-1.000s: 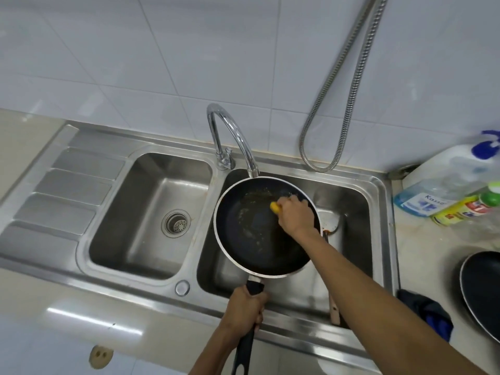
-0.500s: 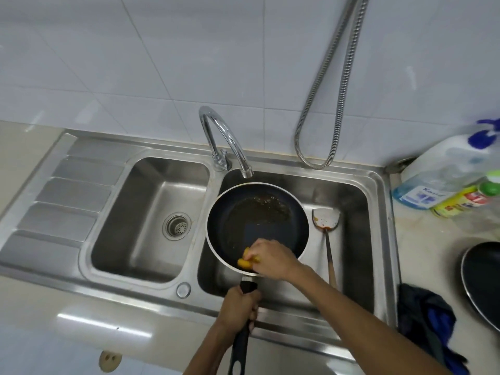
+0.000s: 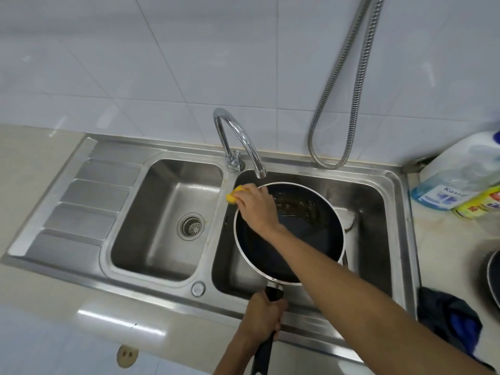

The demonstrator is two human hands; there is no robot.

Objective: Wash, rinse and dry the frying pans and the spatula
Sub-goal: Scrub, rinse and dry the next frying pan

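Now right hand [image 3: 254,205] – sponge [image 3: 232,195], pan [image 3: 303,234] rim

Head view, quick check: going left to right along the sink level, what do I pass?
Drainboard → left basin drain → yellow sponge in the right hand → frying pan → detergent bottles

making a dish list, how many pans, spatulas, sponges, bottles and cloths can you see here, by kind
frying pans: 2, one held over the right basin, one at the right edge of the counter
spatula: 1, mostly hidden behind the held pan
yellow sponge: 1
bottles: 2, a large clear one and a yellow-labelled one
dark cloth: 1
total: 7
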